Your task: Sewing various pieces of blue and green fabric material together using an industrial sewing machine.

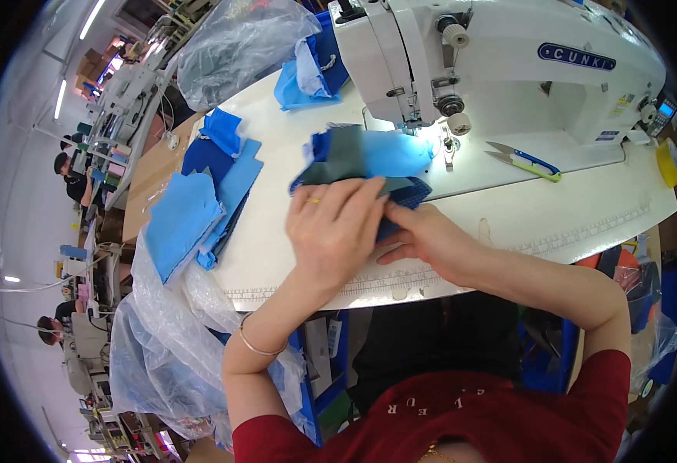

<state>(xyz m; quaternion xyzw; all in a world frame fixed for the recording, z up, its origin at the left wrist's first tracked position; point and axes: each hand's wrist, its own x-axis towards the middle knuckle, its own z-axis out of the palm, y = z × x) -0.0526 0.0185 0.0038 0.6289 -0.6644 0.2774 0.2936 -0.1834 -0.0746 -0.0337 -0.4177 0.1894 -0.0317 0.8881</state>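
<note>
Both my hands work on a small bundle of fabric pieces (346, 152) in front of the sewing machine (508, 69). The bundle shows dark grey-green, bright blue and navy cloth, and its light blue end lies under the lamp by the needle. My left hand (334, 224) lies over the near edge of the cloth, its fingers bent and pressed onto it. My right hand (431, 239) pinches the navy corner between thumb and fingers. Partly blurred, the cloth's layers cannot be told apart. Thread snips (527, 162) with a blue and yellow-green handle lie right of the needle.
Stacked blue fabric pieces (184, 216) lie at the table's left, more blue cloth (307, 77) behind. Clear plastic bags (246, 50) sit at the back left and hang below the left edge. A yellow tape roll (669, 163) stands at the far right. People work at distant machines, left.
</note>
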